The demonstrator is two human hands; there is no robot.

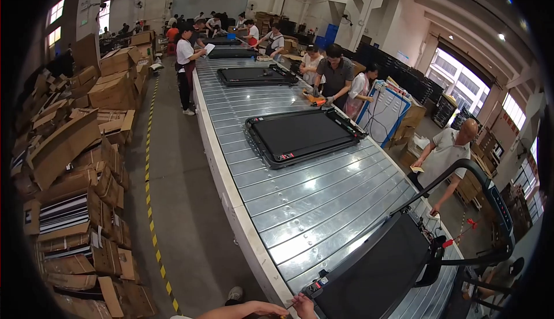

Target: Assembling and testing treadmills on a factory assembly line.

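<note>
At the bottom edge my left hand point(266, 309) reaches in from the left along the conveyor's near edge. My right hand point(304, 306) is just to its right, fingers up against the front corner of a black treadmill point(375, 273) that lies on the metal slat conveyor point(311, 198). The treadmill's handlebar frame point(490, 198) arches up on the right. Both hands are mostly cut off by the picture's edge, so I cannot make out whether either holds anything.
Further treadmill decks point(303, 134) point(254, 75) lie along the conveyor. Several workers point(336, 77) stand on its right side, and one point(184, 68) on the left. Stacked cardboard boxes point(75, 192) line the left aisle beside a yellow floor line point(151, 215). A person in a white shirt point(444, 157) stands at right.
</note>
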